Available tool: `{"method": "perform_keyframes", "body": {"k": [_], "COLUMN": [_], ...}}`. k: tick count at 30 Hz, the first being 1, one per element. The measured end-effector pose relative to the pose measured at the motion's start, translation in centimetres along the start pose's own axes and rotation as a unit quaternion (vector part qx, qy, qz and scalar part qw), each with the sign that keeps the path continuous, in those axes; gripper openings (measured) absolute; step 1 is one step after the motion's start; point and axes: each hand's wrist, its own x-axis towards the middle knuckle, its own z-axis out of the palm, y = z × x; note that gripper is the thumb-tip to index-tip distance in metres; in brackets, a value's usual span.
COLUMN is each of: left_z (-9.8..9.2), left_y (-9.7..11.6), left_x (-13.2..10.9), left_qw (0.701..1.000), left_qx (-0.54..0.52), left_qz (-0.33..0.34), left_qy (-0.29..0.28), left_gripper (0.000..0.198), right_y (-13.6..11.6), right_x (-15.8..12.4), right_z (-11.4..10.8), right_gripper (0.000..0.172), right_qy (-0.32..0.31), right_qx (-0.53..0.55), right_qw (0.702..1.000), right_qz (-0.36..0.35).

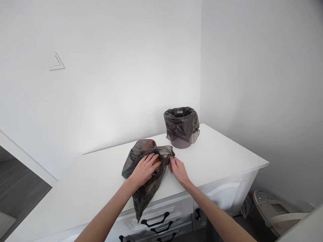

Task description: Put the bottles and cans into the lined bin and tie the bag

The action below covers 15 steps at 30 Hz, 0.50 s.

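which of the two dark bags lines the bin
The back bag, folded down over the bin. The front bag has the left hand on it and the right hand pinching it.

White walls (131, 67) meet behind a white cabinet (219, 151); dark grey floor (21, 183)

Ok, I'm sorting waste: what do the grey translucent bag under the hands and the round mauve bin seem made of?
Grey translucent bag: seemingly thin plastic film, slightly shiny; it wrinkles and orange contents show through. Round mauve bin: perhaps matte plastic, looking smooth where uncovered.
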Motion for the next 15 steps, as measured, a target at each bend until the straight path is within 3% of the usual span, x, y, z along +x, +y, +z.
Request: {"method": "perform_keyframes", "body": {"k": [3, 6, 8, 11, 13, 15], "left_z": [-1.2, -3.1, -4.8, -7.0, -7.8, -7.9], "left_y": [-0.2, 0.3, 0.7, -0.1, -2.0, -4.7], "left_x": [-1.2, -3.6, -5.7, -9.5, -12.3, -15.0], "left_qw": [0.999, 0.98, 0.949, 0.88, 0.842, 0.826], "left_qx": [-0.035, -0.13, -0.209, -0.295, -0.296, -0.256], "left_qz": [0.003, -0.061, -0.145, -0.308, -0.4, -0.465], "left_qy": [0.041, 0.136, 0.185, 0.209, 0.206, 0.191], "left_gripper": [0.063, 0.06, 0.061, 0.061, 0.058, 0.058], "right_y": [-0.1, -0.1, 0.0, 0.1, 0.2, 0.2], "right_x": [-0.1, -0.2, -0.2, -0.2, -0.3, -0.4], "right_z": [-0.1, -0.2, -0.2, -0.2, -0.1, 0.1], "right_gripper": [0.055, 0.056, 0.057, 0.059, 0.061, 0.062], "right_qy": [0.009, 0.009, 0.006, -0.005, -0.009, -0.008], "right_qx": [-0.003, -0.009, -0.014, -0.013, -0.016, -0.023], "right_qw": [1.0, 1.0, 1.0, 1.0, 1.0, 1.0], "right_qz": [-0.007, -0.022, -0.023, -0.008, 0.001, 0.005]}}
